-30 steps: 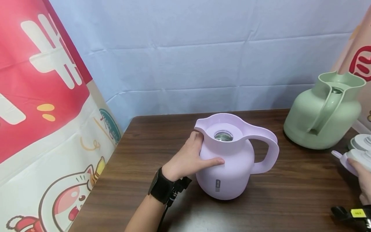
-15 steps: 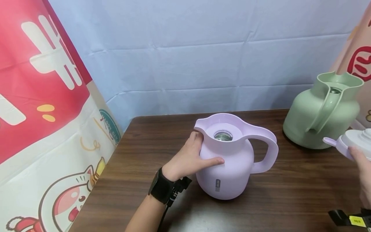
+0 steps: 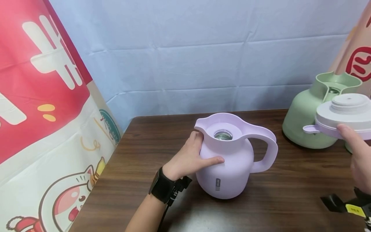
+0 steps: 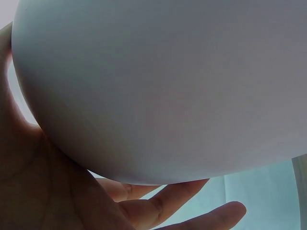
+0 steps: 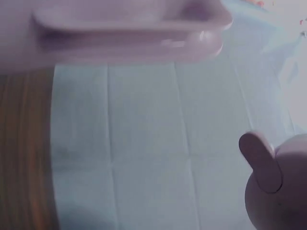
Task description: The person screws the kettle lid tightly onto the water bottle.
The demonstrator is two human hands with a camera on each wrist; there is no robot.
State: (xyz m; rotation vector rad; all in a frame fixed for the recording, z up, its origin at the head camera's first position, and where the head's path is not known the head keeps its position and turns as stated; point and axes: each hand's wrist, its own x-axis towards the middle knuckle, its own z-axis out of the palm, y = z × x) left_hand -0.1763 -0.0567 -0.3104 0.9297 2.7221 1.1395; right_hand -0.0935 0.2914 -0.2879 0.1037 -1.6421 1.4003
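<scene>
A lilac thermos jug stands upright on the table, its mouth uncovered and handle to the right. My left hand holds its left side, thumb across the front, other fingers round the far side. In the left wrist view the jug's body fills most of the picture, with fingers below it. Off to the right, my right hand grips a white-and-lilac jug lid, turned underside up above the table. The lid's tab shows in the right wrist view; that hand is hidden there.
A green thermos jug, also uncovered, stands at the back right, partly behind the raised lid. Below the lid shows a sliver of a green thing. A pale blue cloth hangs behind the wooden table; a printed cloth hangs at left.
My right hand has lifted the lilac-rimmed lid off the table at the right and brought it up and slightly left. The left hand and lilac jug have stayed in place.
</scene>
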